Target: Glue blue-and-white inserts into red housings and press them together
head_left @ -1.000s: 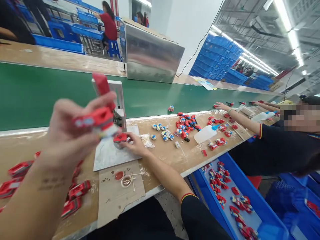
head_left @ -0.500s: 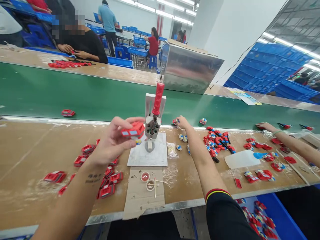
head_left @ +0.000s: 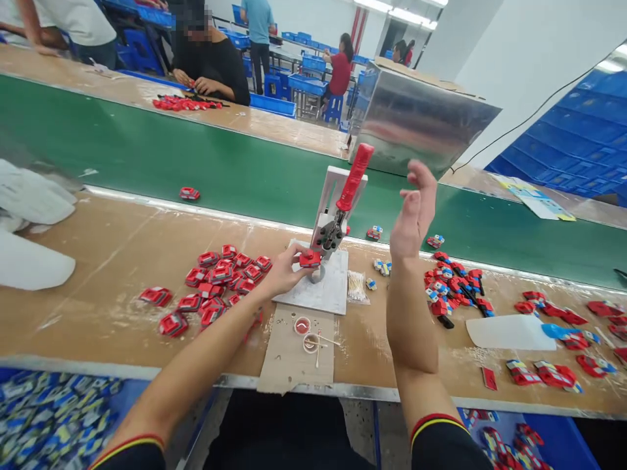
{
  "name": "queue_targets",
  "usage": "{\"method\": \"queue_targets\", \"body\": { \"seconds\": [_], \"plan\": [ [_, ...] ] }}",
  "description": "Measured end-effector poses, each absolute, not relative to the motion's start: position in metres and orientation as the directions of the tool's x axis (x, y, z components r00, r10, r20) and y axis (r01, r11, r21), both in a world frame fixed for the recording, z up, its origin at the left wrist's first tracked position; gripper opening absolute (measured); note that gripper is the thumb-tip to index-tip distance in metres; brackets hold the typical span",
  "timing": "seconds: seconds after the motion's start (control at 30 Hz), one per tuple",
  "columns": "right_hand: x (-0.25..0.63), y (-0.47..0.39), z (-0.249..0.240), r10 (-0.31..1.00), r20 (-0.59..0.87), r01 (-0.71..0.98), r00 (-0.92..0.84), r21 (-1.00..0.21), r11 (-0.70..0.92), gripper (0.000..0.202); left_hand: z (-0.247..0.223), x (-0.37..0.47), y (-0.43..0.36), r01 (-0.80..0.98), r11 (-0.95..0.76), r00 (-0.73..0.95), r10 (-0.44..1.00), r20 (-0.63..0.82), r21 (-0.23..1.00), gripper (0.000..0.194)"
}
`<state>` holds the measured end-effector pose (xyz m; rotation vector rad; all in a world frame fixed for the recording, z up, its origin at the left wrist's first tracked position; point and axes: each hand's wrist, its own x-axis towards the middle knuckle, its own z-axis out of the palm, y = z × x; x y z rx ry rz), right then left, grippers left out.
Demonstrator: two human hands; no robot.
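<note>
My left hand point(head_left: 287, 271) grips a red toy car body point(head_left: 309, 259) at the foot of a hand-lever press, over a round grey post point(head_left: 318, 274). The press has a red handle point(head_left: 356, 176), which stands up and tilts right. My right hand point(head_left: 416, 212) is raised to the right of that handle, apart from it, fingers partly bent and holding nothing. Left of the press lies a pile of red car bodies point(head_left: 220, 271). Small blue-and-yellow parts point(head_left: 382, 266) sit to its right, beside a bag of cotton swabs point(head_left: 358, 287).
Two small cups point(head_left: 302, 326) and loose swabs rest on cardboard point(head_left: 279, 352) in front. A green conveyor belt point(head_left: 245, 156) runs behind, carrying a toy car point(head_left: 375, 233). Red-and-blue toys point(head_left: 455, 284) and a white bottle point(head_left: 509, 331) lie right. A co-worker point(head_left: 210, 65) sits across the belt.
My left hand has brought the red car body in under the press. My right hand has let go of a toy on the belt and risen toward the handle. The view has turned left and down.
</note>
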<state>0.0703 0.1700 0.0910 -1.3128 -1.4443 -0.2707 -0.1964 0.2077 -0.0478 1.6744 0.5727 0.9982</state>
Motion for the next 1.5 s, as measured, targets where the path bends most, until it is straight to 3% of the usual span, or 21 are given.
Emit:
{"method": "queue_targets", "body": {
  "seconds": [0.07,0.13,0.3,0.67,0.8,0.87,0.93,1.03,1.1,1.2,1.23,1.37,1.5],
  "plan": [
    [0.028,0.167,0.122,0.482,0.875,0.712,0.055,-0.373,0.595,0.062,-0.053,-0.192,0.213,-0.101,-0.341,0.539,0.771,0.340,0.935,0.043],
    [-0.004,0.169,0.145,0.492,0.869,0.639,-0.051,-0.350,0.685,0.066,-0.057,-0.191,0.215,-0.097,-0.356,0.542,0.764,0.350,0.929,0.043],
    [-0.027,0.175,0.157,0.524,0.852,0.543,0.005,-0.442,0.714,0.066,-0.061,-0.197,0.214,-0.082,-0.392,0.555,0.746,0.368,0.916,0.040],
    [-0.013,0.184,0.163,0.564,0.826,0.400,-0.023,-0.509,0.762,0.059,-0.062,-0.179,0.212,-0.051,-0.405,0.613,0.709,0.349,0.913,0.026],
    [-0.025,0.159,0.155,0.505,0.863,0.344,0.012,-0.478,0.808,0.044,-0.063,-0.172,0.213,-0.055,-0.396,0.618,0.708,0.343,0.917,0.027],
    [-0.036,0.133,0.142,0.478,0.878,0.342,-0.027,-0.441,0.830,0.031,-0.063,-0.172,0.212,-0.066,-0.391,0.618,0.707,0.345,0.918,0.025],
    [-0.046,0.104,0.123,0.465,0.860,0.320,-0.209,-0.390,0.864,0.027,-0.063,-0.174,0.211,-0.077,-0.389,0.621,0.702,0.349,0.918,0.023],
    [-0.052,0.070,0.096,0.420,0.761,0.314,-0.495,-0.295,0.903,0.036,-0.063,-0.175,0.210,-0.089,-0.389,0.626,0.694,0.355,0.917,0.020],
    [-0.050,0.057,0.089,0.392,0.809,0.409,-0.438,-0.209,0.888,0.036,-0.062,-0.175,0.209,-0.092,-0.391,0.628,0.690,0.358,0.916,0.018],
    [-0.048,0.052,0.090,0.273,0.943,0.579,-0.189,-0.118,0.807,0.030,-0.061,-0.175,0.208,-0.090,-0.397,0.634,0.684,0.360,0.913,0.019],
    [-0.050,0.054,0.089,0.256,0.947,0.616,-0.196,-0.084,0.783,0.031,-0.060,-0.175,0.207,-0.089,-0.400,0.637,0.681,0.361,0.912,0.018],
    [-0.064,0.079,0.060,0.405,0.742,0.688,-0.535,0.104,0.718,0.036,-0.062,-0.177,0.207,-0.074,-0.416,0.643,0.675,0.362,0.906,0.014],
    [-0.069,0.102,0.026,0.488,0.627,0.713,-0.607,0.159,0.683,0.048,-0.066,-0.178,0.208,-0.037,-0.433,0.639,0.683,0.355,0.901,0.018]
  ]
}}
